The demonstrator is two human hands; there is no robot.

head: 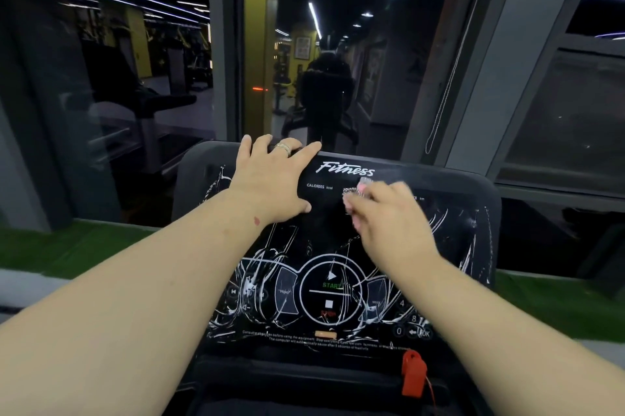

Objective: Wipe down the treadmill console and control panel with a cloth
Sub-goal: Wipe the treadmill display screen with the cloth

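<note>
My left hand (270, 179) lies flat w/ straight fingers over the top edge of the black treadmill console (473, 212), while my right hand (392, 219) grips a pinkish cloth (355, 192) against its upper middle (blurred). White streaks cross the control panel (329, 294). Red safety clip (413, 373) sits below; dark window (338, 60) ahead reflects gym lights.

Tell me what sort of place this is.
Most likely a gym. The treadmill console carries the word Fitness, a START button and a red safety clip. The glass ahead shows exercise machines and a yellow-walled workout hall.
</note>
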